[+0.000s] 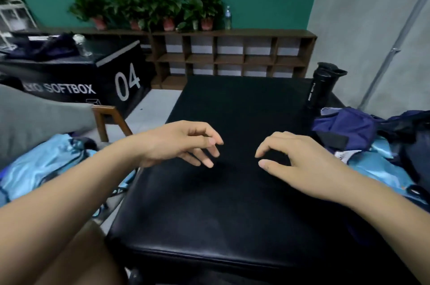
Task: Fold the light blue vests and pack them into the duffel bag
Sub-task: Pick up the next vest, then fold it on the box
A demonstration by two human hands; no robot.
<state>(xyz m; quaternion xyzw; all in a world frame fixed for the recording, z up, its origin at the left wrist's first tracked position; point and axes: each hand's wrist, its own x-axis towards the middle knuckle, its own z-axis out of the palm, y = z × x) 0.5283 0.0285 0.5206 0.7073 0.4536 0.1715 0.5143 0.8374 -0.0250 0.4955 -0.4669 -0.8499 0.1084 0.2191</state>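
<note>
Both hands hover over the middle of the black bench [221,203], the left hand [179,142] and right hand [295,159] empty, fingers loosely curled and parted, holding nothing. Light blue vests lie in a heap off the bench's left edge [44,163], and more lie at its right edge [377,168], beside a dark blue bag [349,128] that may be the duffel, though the view there is poor. A black bottle [322,86] stands at the far right corner.
</note>
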